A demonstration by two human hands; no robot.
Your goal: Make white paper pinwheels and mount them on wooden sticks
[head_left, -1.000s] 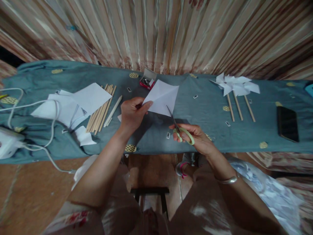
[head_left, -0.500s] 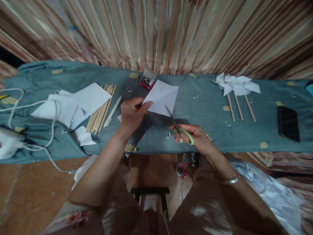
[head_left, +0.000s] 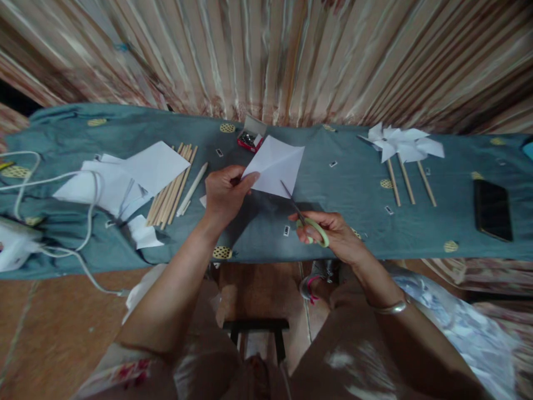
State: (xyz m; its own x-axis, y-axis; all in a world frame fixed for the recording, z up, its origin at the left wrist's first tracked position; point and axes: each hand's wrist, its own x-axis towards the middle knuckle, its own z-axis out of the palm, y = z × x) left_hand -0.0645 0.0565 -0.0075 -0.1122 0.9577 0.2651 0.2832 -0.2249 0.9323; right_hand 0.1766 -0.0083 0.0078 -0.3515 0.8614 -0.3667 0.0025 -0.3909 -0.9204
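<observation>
My cloth-covered worktop (head_left: 353, 194) across the middle of the frame, white paper sheets (head_left: 154, 166) and wooden sticks (head_left: 172, 186) at left, a red box (head_left: 250, 140) at upper centre, paper pinwheels (head_left: 402, 145) and a black phone (head_left: 492, 210) at right.

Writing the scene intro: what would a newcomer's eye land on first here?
Probably the white sheet at the centre, held in the left hand, with the green-handled scissors in the right hand at its lower edge. Next, the white pinwheels on sticks at the right of the table, then the paper stack and loose sticks at the left.
</observation>
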